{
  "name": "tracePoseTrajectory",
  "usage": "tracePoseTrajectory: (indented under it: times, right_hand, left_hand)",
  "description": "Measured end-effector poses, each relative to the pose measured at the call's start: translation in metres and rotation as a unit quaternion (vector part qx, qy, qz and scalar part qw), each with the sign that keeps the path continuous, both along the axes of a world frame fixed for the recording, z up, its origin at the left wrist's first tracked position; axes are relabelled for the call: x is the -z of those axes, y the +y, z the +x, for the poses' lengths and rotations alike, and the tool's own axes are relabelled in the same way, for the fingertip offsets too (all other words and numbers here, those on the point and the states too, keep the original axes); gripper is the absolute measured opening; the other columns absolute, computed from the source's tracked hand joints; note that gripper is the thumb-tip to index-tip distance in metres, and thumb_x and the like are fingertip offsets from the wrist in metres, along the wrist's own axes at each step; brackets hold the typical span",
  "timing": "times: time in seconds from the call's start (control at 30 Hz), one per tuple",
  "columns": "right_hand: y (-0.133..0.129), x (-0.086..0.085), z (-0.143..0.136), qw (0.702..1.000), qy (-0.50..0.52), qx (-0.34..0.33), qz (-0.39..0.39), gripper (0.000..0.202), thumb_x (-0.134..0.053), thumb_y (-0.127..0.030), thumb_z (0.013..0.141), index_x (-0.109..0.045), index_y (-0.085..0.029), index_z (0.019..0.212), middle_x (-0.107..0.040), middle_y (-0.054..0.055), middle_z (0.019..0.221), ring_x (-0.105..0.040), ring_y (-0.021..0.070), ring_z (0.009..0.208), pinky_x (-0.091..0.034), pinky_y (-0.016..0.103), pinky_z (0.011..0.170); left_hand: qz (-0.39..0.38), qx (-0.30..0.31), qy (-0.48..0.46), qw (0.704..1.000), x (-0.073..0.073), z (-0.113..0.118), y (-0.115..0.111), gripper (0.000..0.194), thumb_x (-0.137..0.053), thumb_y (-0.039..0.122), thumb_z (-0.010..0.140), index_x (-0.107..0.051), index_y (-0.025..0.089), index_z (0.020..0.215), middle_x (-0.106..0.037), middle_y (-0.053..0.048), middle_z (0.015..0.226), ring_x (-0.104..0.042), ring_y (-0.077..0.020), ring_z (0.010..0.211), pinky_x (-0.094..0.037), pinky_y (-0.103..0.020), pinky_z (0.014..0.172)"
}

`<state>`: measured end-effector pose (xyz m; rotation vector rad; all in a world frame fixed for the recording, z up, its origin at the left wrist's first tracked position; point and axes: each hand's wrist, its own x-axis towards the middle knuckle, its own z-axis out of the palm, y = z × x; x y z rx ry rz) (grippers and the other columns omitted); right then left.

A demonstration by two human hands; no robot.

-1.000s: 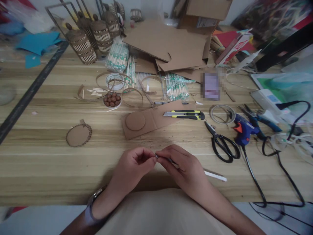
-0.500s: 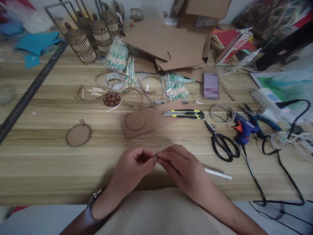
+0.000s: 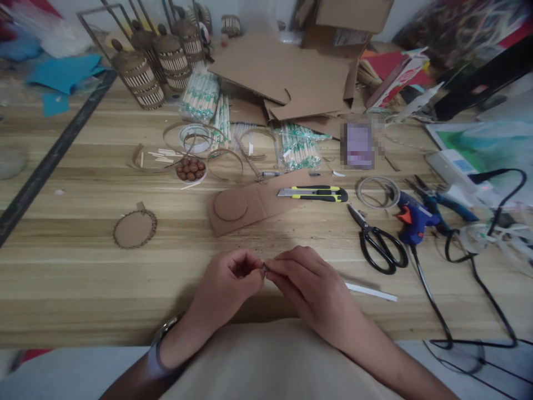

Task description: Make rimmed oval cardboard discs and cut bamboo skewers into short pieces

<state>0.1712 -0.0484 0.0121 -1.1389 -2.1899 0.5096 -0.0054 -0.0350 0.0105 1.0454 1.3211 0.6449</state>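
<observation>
Close to the table's front edge, my left hand point(image 3: 233, 286) and my right hand point(image 3: 312, 283) meet fingertip to fingertip. Both are closed in a pinch around a tiny greyish piece point(image 3: 265, 268), mostly covered by the fingers and too small to name. From behind my right hand a narrow white strip point(image 3: 372, 291) sticks out to the right; whether it is held or lies on the table I cannot tell. Beyond the hands lies a cardboard piece point(image 3: 272, 205) with a cardboard disc point(image 3: 230, 205) on it and a yellow-black utility knife point(image 3: 318, 194) across its right part.
To the right lie black-handled scissors point(image 3: 383, 247), a blue glue gun point(image 3: 416, 222) with its cable, pliers point(image 3: 452, 205) and a tape roll point(image 3: 378, 192). A braided-edge cardboard oval point(image 3: 134, 229) lies left. Behind are a bowl of brown balls point(image 3: 190, 169), stick bundles and small woven lanterns point(image 3: 139, 78).
Both hands keep their pinch with barely any movement. A little more of the white strip shows beside my right hand, and it sits slightly higher.
</observation>
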Motion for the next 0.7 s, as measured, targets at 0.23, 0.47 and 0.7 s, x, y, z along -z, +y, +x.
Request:
tracePoseTrajectory:
  times: [0.23,0.47,0.7]
  right_hand:
    - [-0.002,-0.002,-0.003,0.998,0.023,0.056,-0.003,0.010,-0.059,-0.019,0.095,-0.069,-0.020,0.092,-0.070,0.007,0.086,-0.066,0.0203,0.082,-0.053,0.034,0.071]
    - [-0.003,0.003,-0.007,0.994,0.026,0.047,-0.097,0.016,-0.052,-0.013,0.094,-0.067,-0.019,0.090,-0.073,0.005,0.083,-0.069,0.0185,0.075,-0.053,0.028,0.065]
    - [-0.003,0.004,-0.006,0.975,0.081,0.050,-0.202,0.017,-0.055,-0.016,0.093,-0.071,-0.021,0.093,-0.076,0.001,0.084,-0.070,0.0154,0.075,-0.051,0.025,0.065]
  left_hand:
    - [0.044,-0.019,0.051,0.998,0.002,0.000,-0.001,0.010,-0.055,0.029,0.065,-0.059,0.020,0.061,-0.055,0.004,0.056,-0.050,-0.0116,0.054,-0.039,-0.022,0.052]
    - [0.121,0.009,0.093,0.988,0.001,0.003,-0.005,0.010,-0.053,0.025,0.068,-0.059,0.020,0.061,-0.057,0.004,0.055,-0.052,-0.0122,0.054,-0.039,-0.021,0.051]
    - [0.248,0.041,0.178,0.951,0.005,0.003,-0.010,0.013,-0.052,0.016,0.074,-0.057,0.020,0.062,-0.058,0.004,0.058,-0.054,-0.0121,0.057,-0.039,-0.022,0.055]
